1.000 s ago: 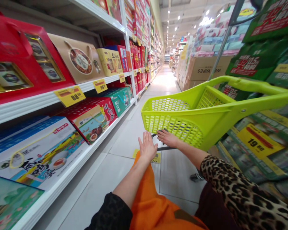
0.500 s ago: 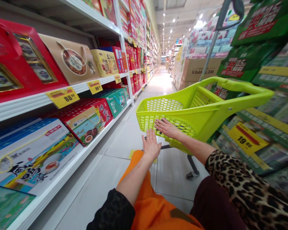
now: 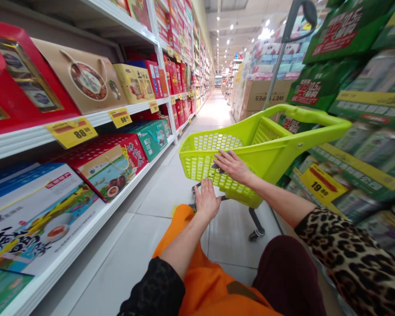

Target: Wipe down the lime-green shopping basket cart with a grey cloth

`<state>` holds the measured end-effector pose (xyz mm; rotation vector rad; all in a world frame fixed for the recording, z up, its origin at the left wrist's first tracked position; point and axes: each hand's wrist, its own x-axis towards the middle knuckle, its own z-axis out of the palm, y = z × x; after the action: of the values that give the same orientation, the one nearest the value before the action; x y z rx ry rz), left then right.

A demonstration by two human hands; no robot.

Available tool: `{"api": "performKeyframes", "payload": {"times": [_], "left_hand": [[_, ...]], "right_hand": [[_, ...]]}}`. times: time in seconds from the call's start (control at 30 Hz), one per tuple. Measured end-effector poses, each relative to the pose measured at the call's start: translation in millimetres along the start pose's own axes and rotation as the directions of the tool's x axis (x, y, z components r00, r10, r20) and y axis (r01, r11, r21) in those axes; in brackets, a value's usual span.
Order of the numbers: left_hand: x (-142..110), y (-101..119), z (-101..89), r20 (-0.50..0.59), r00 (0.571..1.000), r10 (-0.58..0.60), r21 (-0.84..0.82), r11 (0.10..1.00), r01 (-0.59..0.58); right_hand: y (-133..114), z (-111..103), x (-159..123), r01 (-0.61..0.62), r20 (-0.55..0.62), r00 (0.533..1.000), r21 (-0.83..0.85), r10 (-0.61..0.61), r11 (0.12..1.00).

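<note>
A lime-green shopping cart (image 3: 273,153) stands in front of me with its handle toward the right. My right hand (image 3: 233,166), palm down with fingers stretched, lies over the near side of the basket; whether it presses on the mesh I cannot tell. Lower and to the left, my left hand (image 3: 206,199) is flat with its fingers out, just below the basket's bottom edge, holding nothing. Under my left forearm an orange garment (image 3: 184,259) covers my lap and leg.
A white shelf (image 3: 125,118) with boxed gift packs runs along the left. Stacked drink packs (image 3: 358,131) with a yellow price tag (image 3: 322,184) stand close on the right. A wet-wipes carton (image 3: 266,94) sits beyond the cart. The tiled aisle (image 3: 154,188) stretches ahead.
My right hand has risen slightly and shifted right across the cart's side. The left hand stays nearly in place. Cart and shelves appear a little further left in view.
</note>
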<state>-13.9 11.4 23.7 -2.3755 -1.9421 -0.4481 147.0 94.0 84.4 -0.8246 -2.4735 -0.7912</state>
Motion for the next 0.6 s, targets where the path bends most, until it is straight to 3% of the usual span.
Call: {"api": "performKeyframes", "payload": {"times": [0.13,0.37,0.47,0.6], "left_hand": [[-2.9,8.2,3.1,0.003,0.999,0.039,0.002,0.999,-0.039],[-9.5,13.0,6.3,0.018,0.996,0.088,0.019,0.996,-0.089],[-6.6,16.8,7.2,0.036,0.995,0.089,0.015,0.996,-0.089],[2.1,31.2,6.3,0.023,0.995,0.097,-0.008,0.995,-0.097]], "right_hand": [[3.4,6.3,-14.3,0.003,0.09,0.996,-0.005,-0.002,1.0],[-46.5,59.4,-91.7,0.021,0.278,0.96,0.053,-0.035,0.998],[-43.5,48.5,-98.4,0.028,0.264,0.963,0.076,-0.047,0.997],[-7.0,0.9,-67.8,-0.06,0.038,0.998,0.023,0.059,0.998]]}}
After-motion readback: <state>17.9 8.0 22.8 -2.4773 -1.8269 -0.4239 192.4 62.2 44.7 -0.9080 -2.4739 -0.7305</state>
